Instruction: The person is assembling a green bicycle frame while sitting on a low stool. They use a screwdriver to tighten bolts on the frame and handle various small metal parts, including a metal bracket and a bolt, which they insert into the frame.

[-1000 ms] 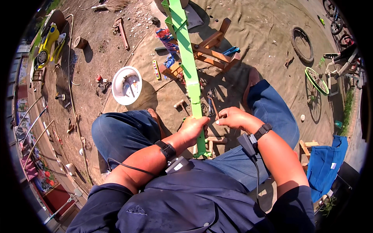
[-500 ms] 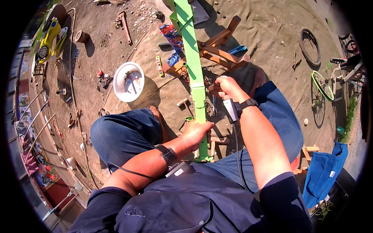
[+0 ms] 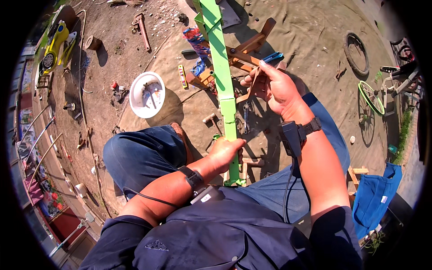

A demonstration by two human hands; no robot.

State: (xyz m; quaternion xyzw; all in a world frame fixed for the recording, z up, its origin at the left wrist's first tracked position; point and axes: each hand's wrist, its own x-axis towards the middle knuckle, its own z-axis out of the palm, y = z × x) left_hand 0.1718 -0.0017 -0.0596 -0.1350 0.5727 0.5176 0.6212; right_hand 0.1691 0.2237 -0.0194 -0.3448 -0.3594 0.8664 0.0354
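Note:
A long light-green metal bar (image 3: 220, 67) runs from the top of the view down to my lap. My left hand (image 3: 225, 154) is wrapped round its lower part, just below a bracket-like joint. To the right of the bar, my right hand (image 3: 281, 92) is raised, palm partly turned up. Between its thumb and fingers is a thin, bent brown strip (image 3: 244, 96), whose free end reaches down toward the bar; its material I cannot make out. Behind the bar stands a brown wooden frame (image 3: 252, 45) with crossed legs.
A white basin (image 3: 146, 108) holding tools sits left of the bar. Around it lie a hammer (image 3: 209, 118), a wrench (image 3: 245, 119), a yellow spirit level (image 3: 182, 76) and a red pipe wrench (image 3: 143, 33). A tire (image 3: 355, 54) and a bicycle (image 3: 391, 85) are at right.
My right hand has lifted away from the bar, outward to the right, and turned over, bringing the brown strip into clearer sight. My left hand stays on the bar.

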